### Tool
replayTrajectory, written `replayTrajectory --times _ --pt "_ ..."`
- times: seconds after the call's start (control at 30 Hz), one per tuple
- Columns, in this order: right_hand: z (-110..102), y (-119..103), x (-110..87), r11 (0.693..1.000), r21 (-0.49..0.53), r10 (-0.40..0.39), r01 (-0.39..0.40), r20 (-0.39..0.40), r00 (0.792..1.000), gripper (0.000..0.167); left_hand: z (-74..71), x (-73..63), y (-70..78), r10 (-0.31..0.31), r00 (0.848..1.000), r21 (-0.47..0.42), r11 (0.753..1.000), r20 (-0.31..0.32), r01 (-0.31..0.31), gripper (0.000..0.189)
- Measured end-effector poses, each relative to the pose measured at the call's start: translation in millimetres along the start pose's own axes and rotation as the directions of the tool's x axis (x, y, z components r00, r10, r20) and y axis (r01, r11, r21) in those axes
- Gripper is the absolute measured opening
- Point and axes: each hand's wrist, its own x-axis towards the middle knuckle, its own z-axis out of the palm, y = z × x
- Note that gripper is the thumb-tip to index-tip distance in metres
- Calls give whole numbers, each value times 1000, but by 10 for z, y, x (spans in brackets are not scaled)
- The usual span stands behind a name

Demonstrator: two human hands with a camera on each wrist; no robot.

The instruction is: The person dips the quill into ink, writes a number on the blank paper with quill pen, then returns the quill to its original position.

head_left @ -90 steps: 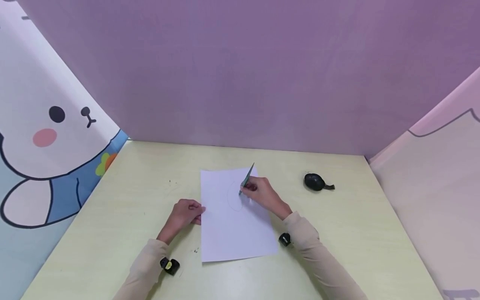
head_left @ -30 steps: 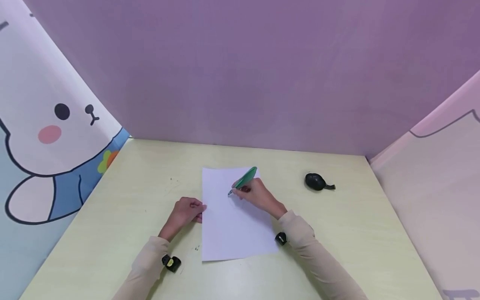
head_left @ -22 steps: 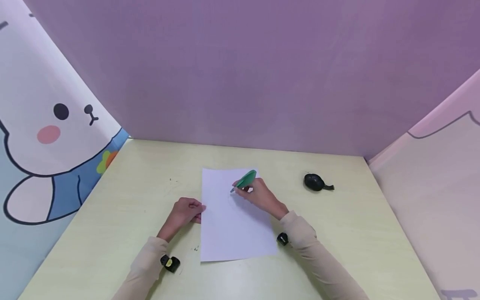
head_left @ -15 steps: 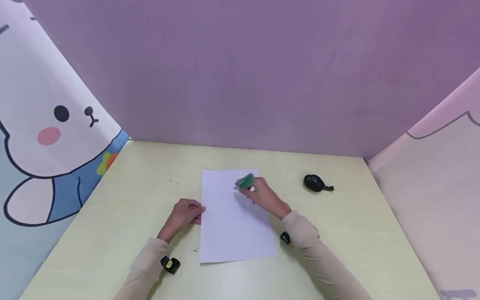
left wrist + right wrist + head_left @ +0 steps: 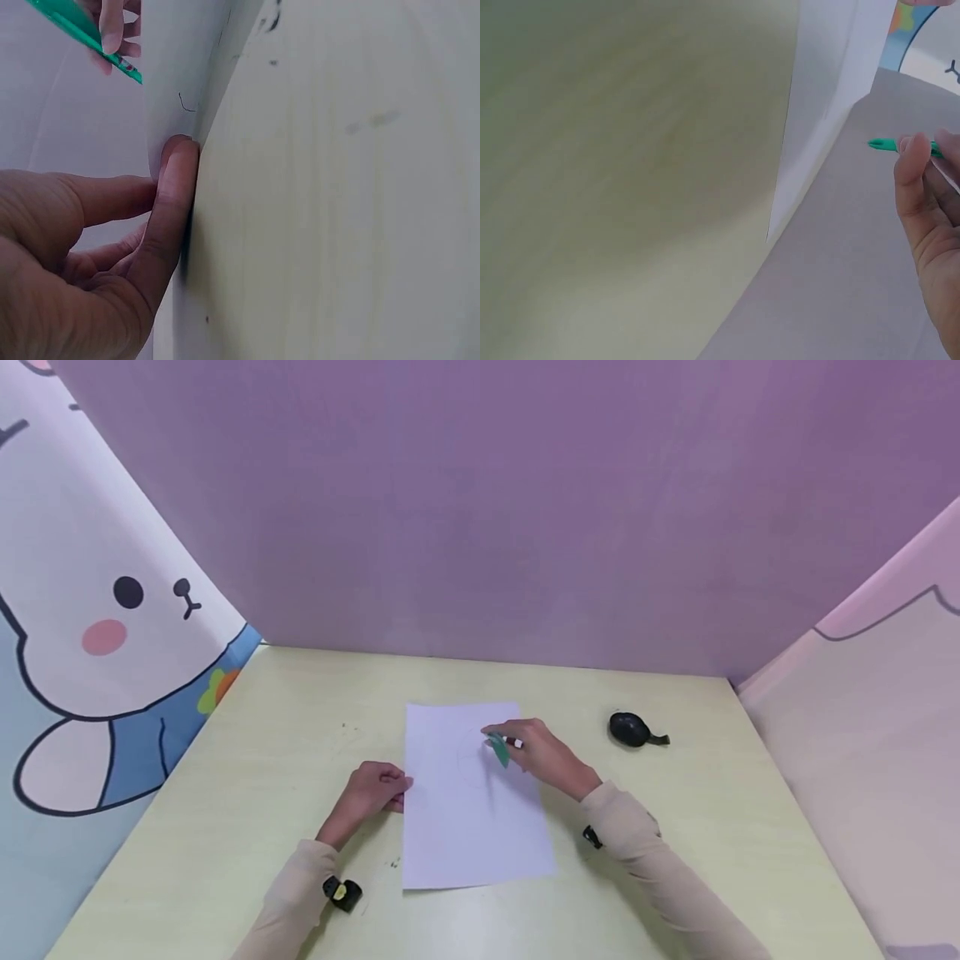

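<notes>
A sheet of white paper lies on the table, with a faint curved line drawn on its upper part. At its left edge, my left hand pinches the paper between thumb and fingers, as the left wrist view shows close up. My right hand holds a green pen with a broad leaf-shaped end, over the upper right of the sheet. In the head view that leaf end points down toward me. The right wrist view shows the pen between thumb and fingers, raised off the paper.
A black rounded object with a short tail, like a small balloon, lies on the table right of the paper. Small dark marks dot the tabletop to the left. A purple wall stands behind, a cartoon-printed panel at left.
My right hand has shifted right and turned, swinging the pen's leaf end from up and right to downward. The left hand keeps its hold on the paper edge.
</notes>
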Motion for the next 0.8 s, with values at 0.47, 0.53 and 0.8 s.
replayTrajectory --times 0.47,0.53,0.8 --pt "-120 117 -123 999 23 -35 37 -53 998 31 -47 36 -19 -3 1000 -12 1000 -15 3 18" --pt "-136 126 -159 999 36 -14 16 -54 998 30 -32 40 -26 -5 1000 -19 1000 -12 5 18" --pt "-178 160 -253 999 39 6 -4 -59 998 29 5 20 -54 -12 1000 -46 999 -16 11 18"
